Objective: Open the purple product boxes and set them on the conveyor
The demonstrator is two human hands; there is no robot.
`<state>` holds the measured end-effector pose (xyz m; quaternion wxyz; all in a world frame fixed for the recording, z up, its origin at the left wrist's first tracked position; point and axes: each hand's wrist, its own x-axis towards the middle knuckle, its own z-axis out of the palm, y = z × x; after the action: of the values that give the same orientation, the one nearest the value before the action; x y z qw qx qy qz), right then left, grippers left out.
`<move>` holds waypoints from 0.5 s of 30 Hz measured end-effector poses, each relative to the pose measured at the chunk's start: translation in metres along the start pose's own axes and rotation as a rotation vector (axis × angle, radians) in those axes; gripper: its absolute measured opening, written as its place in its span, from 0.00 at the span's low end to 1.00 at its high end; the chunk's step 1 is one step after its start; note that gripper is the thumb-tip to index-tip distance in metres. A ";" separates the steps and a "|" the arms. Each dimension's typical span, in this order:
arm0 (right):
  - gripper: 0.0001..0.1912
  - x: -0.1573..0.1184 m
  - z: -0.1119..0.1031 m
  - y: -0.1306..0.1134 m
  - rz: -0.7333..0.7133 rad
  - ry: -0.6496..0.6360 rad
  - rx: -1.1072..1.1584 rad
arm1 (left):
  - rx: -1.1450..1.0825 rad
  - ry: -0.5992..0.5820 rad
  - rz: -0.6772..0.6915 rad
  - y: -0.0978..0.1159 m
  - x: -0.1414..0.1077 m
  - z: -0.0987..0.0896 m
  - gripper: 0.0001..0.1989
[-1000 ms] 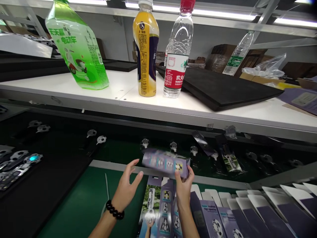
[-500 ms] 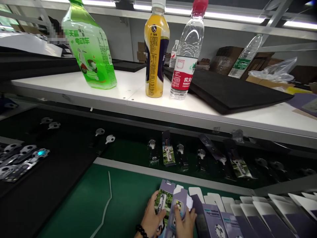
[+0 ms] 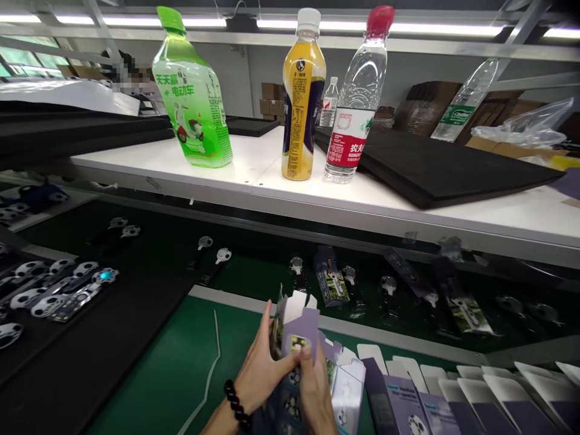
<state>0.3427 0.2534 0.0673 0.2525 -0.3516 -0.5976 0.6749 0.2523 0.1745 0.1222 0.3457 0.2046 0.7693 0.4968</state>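
Note:
In front of me a purple cardboard box (image 3: 308,323) stands with white-lined flaps sticking up at its top. My left hand (image 3: 260,371) grips its left side, the thumb across the printed face, and a black bead bracelet (image 3: 235,402) circles that wrist. On the box's right edge my right hand (image 3: 317,393) is closed, its thumb near the yellow-and-white print. Just beyond the right hand is another printed carton (image 3: 350,386), partly hidden by that hand. The inside of the held box does not show.
Several purple cartons with raised flaps (image 3: 401,399) line the right. Football-patterned handheld items (image 3: 48,305) lie on a black mat at left; more, with boxes (image 3: 333,281), lie beyond a metal rail. A white shelf (image 3: 254,175) carries a green bottle (image 3: 199,121), other bottles and black foam sheets.
The view has shifted, so the shelf items appear farther right. My hands have turned the box and raised it slightly to the left. A printed carton now shows separately beside my right hand.

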 end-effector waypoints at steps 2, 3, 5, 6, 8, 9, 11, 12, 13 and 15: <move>0.45 0.004 0.010 -0.009 0.028 -0.093 0.091 | -0.032 -0.004 -0.001 0.002 -0.005 -0.003 0.53; 0.45 0.005 0.013 -0.011 0.042 -0.135 0.145 | -0.021 -0.019 0.011 0.004 -0.007 -0.005 0.50; 0.45 0.003 0.015 -0.012 0.072 -0.173 0.230 | 0.077 -0.055 0.079 0.007 -0.010 -0.013 0.47; 0.44 0.001 0.015 -0.010 0.095 -0.154 0.249 | 0.149 -0.083 0.115 0.009 -0.011 -0.018 0.46; 0.43 -0.006 0.016 -0.005 0.146 -0.055 0.264 | 0.290 -0.126 0.176 0.012 -0.011 -0.027 0.37; 0.43 -0.009 0.018 -0.003 0.163 0.004 0.269 | 0.333 -0.137 0.195 0.013 -0.011 -0.031 0.30; 0.41 -0.013 0.022 0.001 0.190 0.075 0.287 | 0.349 -0.151 0.236 0.013 -0.010 -0.035 0.17; 0.41 -0.013 0.025 0.001 0.215 0.070 0.301 | 0.336 -0.141 0.270 0.011 -0.009 -0.036 0.15; 0.41 -0.013 0.028 0.000 0.236 0.053 0.310 | 0.318 -0.133 0.308 0.010 -0.008 -0.036 0.15; 0.44 -0.013 0.033 -0.006 0.275 0.039 0.297 | 0.282 -0.139 0.391 0.005 -0.005 -0.037 0.19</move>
<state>0.3248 0.2233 0.0764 0.2185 -0.4018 -0.4329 0.7768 0.2284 0.1503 0.1379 0.2633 0.4296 0.7511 0.4265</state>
